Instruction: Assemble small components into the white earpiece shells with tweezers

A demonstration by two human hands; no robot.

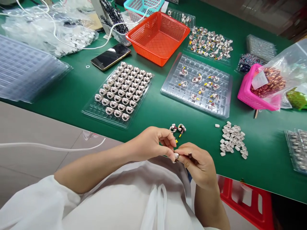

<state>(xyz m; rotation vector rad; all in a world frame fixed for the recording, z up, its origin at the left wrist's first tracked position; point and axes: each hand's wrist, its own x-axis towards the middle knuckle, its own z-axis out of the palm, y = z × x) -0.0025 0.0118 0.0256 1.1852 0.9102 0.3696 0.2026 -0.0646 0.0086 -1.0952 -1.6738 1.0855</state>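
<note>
At the table's front edge, my left hand [153, 143] and my right hand [200, 164] meet with a small pearly earbud shell [177, 155] pinched between their fingertips. A short dark-ended piece [190, 155] pokes out between my right fingers; its kind is hidden. Just beyond my hands lie two earbud parts [181, 128] with dark red wires and yellow tabs. To their right is a loose pile of pale shell pieces [232, 139]. A clear tray [96, 111] of shells in rows stands beyond my left arm.
Farther back are a stack of clear trays [165, 86] bearing wired parts, a red basket [155, 57], a phone [111, 57] and another crowded tray [209, 43]. A pink basket [249, 95] with copper-coloured parts stands right. A white cable [83, 48] crosses the back left.
</note>
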